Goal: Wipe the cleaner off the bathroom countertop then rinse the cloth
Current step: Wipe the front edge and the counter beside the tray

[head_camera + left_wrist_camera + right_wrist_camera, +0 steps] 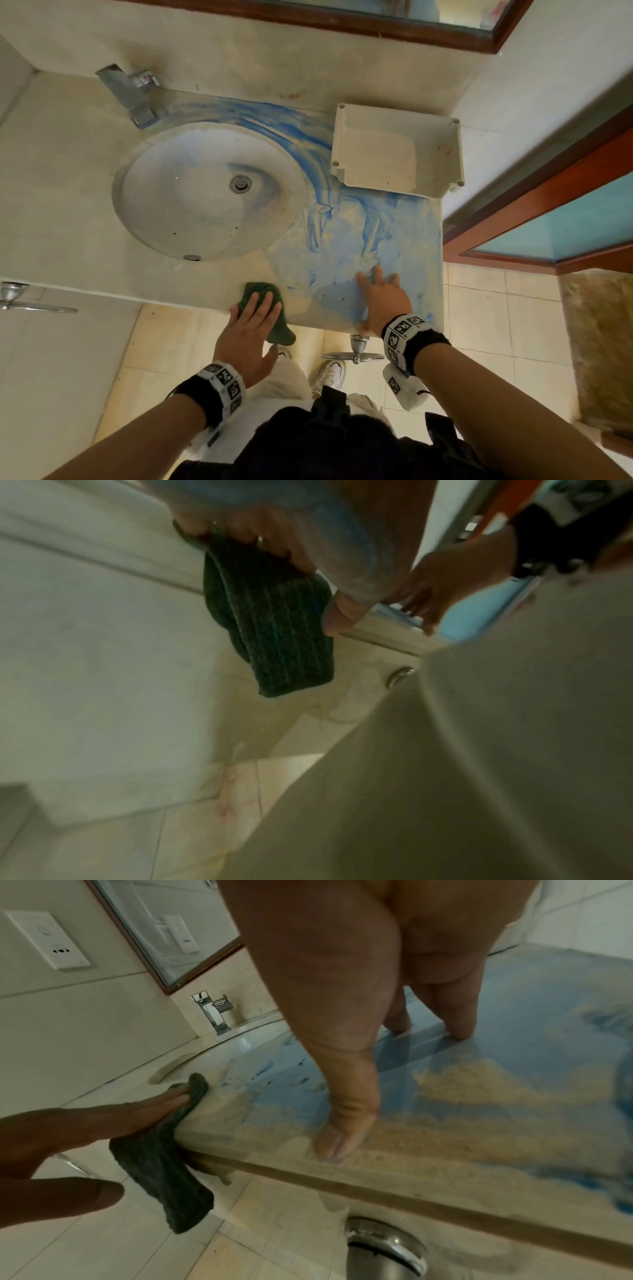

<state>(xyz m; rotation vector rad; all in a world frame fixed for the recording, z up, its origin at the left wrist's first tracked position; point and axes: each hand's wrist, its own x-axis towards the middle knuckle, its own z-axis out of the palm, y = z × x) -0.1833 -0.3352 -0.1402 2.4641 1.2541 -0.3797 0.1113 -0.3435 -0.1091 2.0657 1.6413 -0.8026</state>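
A dark green cloth (261, 290) lies on the front edge of the beige countertop (68, 205), and part of it hangs over the edge (161, 1177). My left hand (263, 322) presses flat on the cloth with straight fingers, and the thumb is apart from it. Blue cleaner (394, 240) is smeared over the right part of the counter and around the sink (191, 205). My right hand (376, 298) rests flat in the cleaner with its fingers spread and holds nothing. In the left wrist view the cloth (274, 642) dangles below my fingers.
A chrome faucet (130, 96) stands behind the sink. A white plastic tray (440, 154) sits at the back right of the counter. A metal door handle (356, 353) sticks out below the counter's front edge. A mirror (164, 920) hangs on the wall, and a wooden door frame (548, 192) is at right.
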